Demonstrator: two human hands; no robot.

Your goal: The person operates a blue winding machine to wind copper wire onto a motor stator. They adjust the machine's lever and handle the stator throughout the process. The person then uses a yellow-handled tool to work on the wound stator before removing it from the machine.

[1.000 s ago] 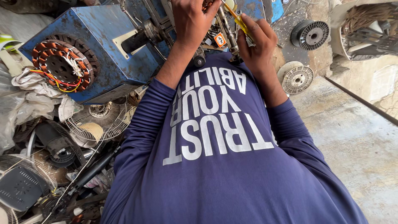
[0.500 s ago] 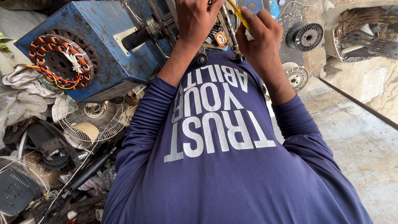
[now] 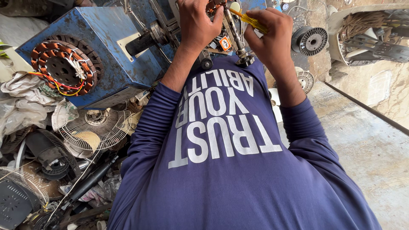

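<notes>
Yellow tool [image 3: 251, 20] sits gripped in our R hand [image 3: 268, 34], above the metal shaft [image 3: 235, 36]; L hand [image 3: 198, 23] clenches parts just beside it.

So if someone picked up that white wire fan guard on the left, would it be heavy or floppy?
The wire fan guard is mostly thin wire and open gaps, so probably light. Such wires would likely flex and snag on the clutter around it.

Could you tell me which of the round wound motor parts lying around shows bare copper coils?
The stator resting on the blue machine at the left: copper windings ring its rim, with red and yellow wires. The spool at the right is dark grey.
</notes>
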